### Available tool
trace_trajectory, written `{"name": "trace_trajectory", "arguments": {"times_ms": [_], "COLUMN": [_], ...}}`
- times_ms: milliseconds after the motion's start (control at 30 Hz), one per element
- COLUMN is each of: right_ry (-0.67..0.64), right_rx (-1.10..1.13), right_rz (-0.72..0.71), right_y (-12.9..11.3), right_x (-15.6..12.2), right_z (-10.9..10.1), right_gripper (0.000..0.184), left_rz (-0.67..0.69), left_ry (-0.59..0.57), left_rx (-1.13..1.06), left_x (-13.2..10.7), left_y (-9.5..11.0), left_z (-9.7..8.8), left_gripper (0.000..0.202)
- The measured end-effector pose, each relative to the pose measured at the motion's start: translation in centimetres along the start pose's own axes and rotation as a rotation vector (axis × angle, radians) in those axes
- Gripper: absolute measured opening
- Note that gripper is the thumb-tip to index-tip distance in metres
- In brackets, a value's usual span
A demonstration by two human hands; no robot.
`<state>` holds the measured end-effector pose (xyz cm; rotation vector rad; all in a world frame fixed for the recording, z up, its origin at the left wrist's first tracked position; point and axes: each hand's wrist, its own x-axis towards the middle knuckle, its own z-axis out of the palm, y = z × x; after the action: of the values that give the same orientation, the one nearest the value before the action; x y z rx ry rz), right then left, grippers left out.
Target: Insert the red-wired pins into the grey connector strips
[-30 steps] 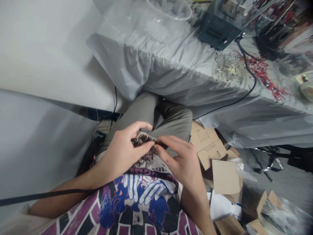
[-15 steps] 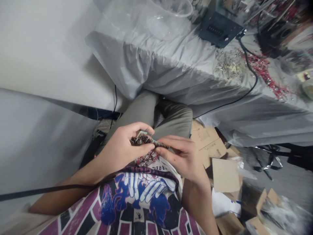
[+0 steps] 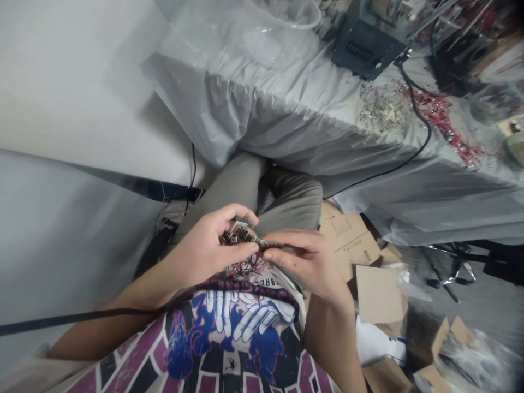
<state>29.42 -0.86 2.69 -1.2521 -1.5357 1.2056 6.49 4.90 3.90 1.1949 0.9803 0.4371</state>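
Far left of the hands: a white panel (image 3: 82, 109), plain. A black strap (image 3: 82, 317) runs in from the edge toward the left forearm.
Left hand (image 3: 200, 254): closed in a pinch. The thumb lies under the near edge of a small circuit board (image 3: 241, 233) and the forefinger curls over its far edge.
Small circuit board: held between both hands above the lap, just in front of the printed T-shirt (image 3: 237, 338). It tilts slightly, with its component side up. The parts on it are too small to name.
Below the hands: thin red wires (image 3: 245, 267) hang from the underside of the board in a loose tangle, touching the shirt.
Right hand (image 3: 311, 262): closed on the board's right end, thumb tip and fingertips pressed together there. Whether it also nips a wire or a part, I cannot tell.
Step in hand (my reading): close finger work on the board's right edge. The left hand acts as the clamp and the right does the fine work.
What the next move calls for (my reading): a steady left-hand hold, light pressure from the right fingertips, and care that the hanging wires do not snag on the shirt.
Right of the hands: flattened cardboard boxes (image 3: 376, 295) on the floor.
Beyond the hands: grey trousers (image 3: 245, 185), then a plastic-covered table (image 3: 286, 120).
Beyond and right: on that table are a dark box (image 3: 362, 49), a black cable (image 3: 417, 125) and red scraps (image 3: 442, 120), all well apart from the hands.
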Motion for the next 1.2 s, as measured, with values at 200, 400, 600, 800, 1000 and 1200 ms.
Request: {"name": "trace_trajectory", "arguments": {"times_ms": [200,400,600,800,1000,1200], "right_ry": [0.106,0.068,0.032,0.073,0.026,0.086], "right_rx": [-0.263,-0.300,-0.322,-0.328,-0.161,-0.160], "right_rz": [-0.004,-0.049,-0.056,-0.060,-0.104,-0.133], "right_y": [-1.0,-1.3,-1.4,-1.7,-0.9,-0.5], "right_x": [-0.4,-0.6,-0.9,-1.0,-0.6,-0.2], "right_z": [0.5,0.6,0.5,1.0,0.9,1.1], "right_gripper": [0.021,0.021,0.023,0.008,0.003,0.002], "left_rz": [0.003,-0.040,0.001,0.030,0.061,0.052], "left_ry": [0.023,0.025,0.026,0.119,0.105,0.255], "left_rx": [-0.009,-0.073,-0.039,0.055,0.111,0.219], "left_x": [0.5,0.6,0.3,-0.2,-0.3,-0.5], "left_y": [-0.5,-0.5,-0.5,-0.4,-0.3,-0.3], "left_z": [0.0,0.0,0.1,0.8,0.7,1.1], "left_gripper": [0.042,0.046,0.039,0.032,0.024,0.033]}}
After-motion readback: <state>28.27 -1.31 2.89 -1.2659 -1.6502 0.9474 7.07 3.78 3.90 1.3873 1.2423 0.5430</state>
